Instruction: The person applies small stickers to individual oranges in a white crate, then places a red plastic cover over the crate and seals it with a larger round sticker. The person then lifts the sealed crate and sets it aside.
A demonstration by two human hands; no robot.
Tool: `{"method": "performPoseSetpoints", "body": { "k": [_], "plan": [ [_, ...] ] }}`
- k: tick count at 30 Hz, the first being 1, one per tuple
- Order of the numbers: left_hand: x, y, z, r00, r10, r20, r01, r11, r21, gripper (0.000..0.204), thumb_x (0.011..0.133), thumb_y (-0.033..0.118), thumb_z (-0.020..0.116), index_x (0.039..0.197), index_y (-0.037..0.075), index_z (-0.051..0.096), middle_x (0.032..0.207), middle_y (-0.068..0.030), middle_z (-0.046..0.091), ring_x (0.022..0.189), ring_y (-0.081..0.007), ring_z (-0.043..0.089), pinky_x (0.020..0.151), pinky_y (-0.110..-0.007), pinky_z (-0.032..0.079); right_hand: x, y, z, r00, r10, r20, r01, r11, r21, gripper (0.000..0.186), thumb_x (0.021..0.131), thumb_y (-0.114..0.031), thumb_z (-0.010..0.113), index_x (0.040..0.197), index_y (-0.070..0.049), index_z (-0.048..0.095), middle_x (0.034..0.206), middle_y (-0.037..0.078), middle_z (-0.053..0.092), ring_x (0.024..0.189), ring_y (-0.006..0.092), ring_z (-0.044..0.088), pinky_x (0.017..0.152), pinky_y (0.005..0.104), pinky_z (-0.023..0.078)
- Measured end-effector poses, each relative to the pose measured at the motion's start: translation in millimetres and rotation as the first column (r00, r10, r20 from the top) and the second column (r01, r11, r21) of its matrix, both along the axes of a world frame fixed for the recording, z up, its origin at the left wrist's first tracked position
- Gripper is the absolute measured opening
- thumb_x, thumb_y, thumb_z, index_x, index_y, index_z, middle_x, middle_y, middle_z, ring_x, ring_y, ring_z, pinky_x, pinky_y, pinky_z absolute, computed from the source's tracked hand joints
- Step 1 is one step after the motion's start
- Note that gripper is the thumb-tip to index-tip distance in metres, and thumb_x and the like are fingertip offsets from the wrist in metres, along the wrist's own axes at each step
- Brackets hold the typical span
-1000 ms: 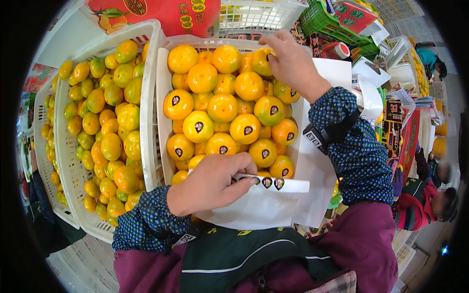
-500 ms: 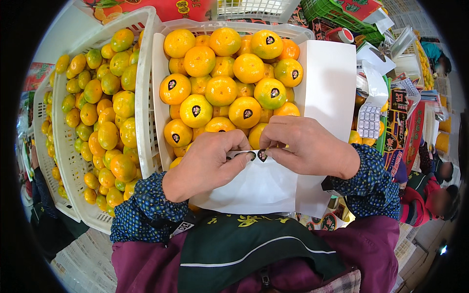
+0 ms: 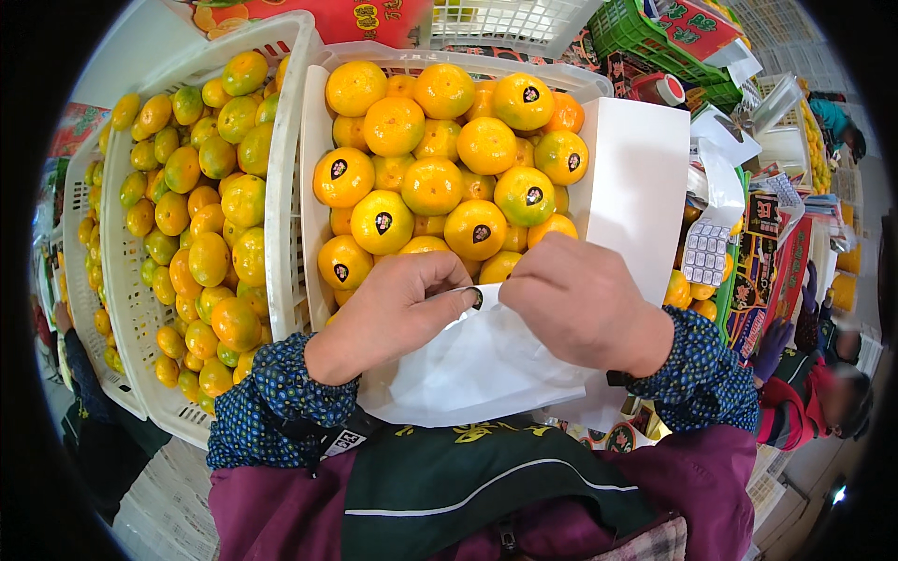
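Observation:
My left hand [image 3: 393, 313] pinches the top edge of a white sticker backing sheet [image 3: 468, 365] between thumb and fingers. One small black sticker [image 3: 478, 298] shows at its thumb tip. My right hand [image 3: 585, 304] is closed, its fingertips beside the sheet's upper edge; what lies in them is hidden. Just beyond both hands, mandarins [image 3: 433, 185] fill a white-lined crate [image 3: 645, 168] in rows. Several of them, such as a yellow-green mandarin [image 3: 524, 196], wear black drop-shaped stickers, while others are bare.
On the left stands a white plastic crate [image 3: 281, 206] heaped with loose mandarins [image 3: 208, 257]. A green crate [image 3: 617, 37] is at the far right. Nearer on that side lie a sheet of pale labels [image 3: 706, 251] and printed packaging [image 3: 795, 271]. Another person in red [image 3: 795, 407] is at the right edge.
My right hand has moved slightly right and its fingers have curled in. The black sticker that showed at its thumb is out of sight. The view has shifted a little.

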State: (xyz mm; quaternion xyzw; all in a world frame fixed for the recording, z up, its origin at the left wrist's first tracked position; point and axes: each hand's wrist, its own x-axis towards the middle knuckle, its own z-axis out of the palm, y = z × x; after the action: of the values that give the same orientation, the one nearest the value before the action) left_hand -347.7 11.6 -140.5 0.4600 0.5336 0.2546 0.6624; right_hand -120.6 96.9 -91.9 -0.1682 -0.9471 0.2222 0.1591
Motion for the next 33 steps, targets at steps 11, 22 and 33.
{"method": "performPoseSetpoints", "body": {
  "k": [11,22,33],
  "plan": [
    [3,-1,4,0.987,-0.156,-0.038,0.161,0.972,0.171,0.014,0.099,0.013,0.069,0.097,0.0,0.065,0.078,-0.005,0.059,0.071,-0.0129,0.055,0.066,-0.03,0.047,-38,110,-62,0.91,-0.388,0.148,0.415,0.862,-0.292,0.019,0.094,-0.019,0.067,0.098,0.0,0.067,0.091,0.016,0.072,0.078,0.0346,0.07,0.069,0.0433,0.056],
    [5,-4,2,0.988,-0.139,-0.074,0.155,0.945,0.288,0.013,0.098,0.013,0.07,0.099,0.001,0.066,0.077,-0.0107,0.066,0.068,-0.021,0.066,0.065,-0.035,0.052,-63,78,-55,0.944,-0.321,0.076,0.329,0.901,-0.283,0.02,0.093,-0.007,0.063,0.111,-0.001,0.059,0.094,0.014,0.068,0.084,0.0324,0.071,0.073,0.0438,0.056],
    [6,-3,0,0.985,-0.149,-0.088,0.169,0.936,0.309,0.014,0.097,0.014,0.071,0.099,0.001,0.068,0.077,-0.0121,0.067,0.068,-0.0256,0.067,0.065,-0.037,0.052,-87,50,-80,0.984,-0.132,0.121,0.135,0.991,-0.016,0.026,0.091,-0.001,0.063,0.117,-0.003,0.061,0.106,0.013,0.064,0.09,0.0342,0.07,0.072,0.042,0.057]
  ]
}}
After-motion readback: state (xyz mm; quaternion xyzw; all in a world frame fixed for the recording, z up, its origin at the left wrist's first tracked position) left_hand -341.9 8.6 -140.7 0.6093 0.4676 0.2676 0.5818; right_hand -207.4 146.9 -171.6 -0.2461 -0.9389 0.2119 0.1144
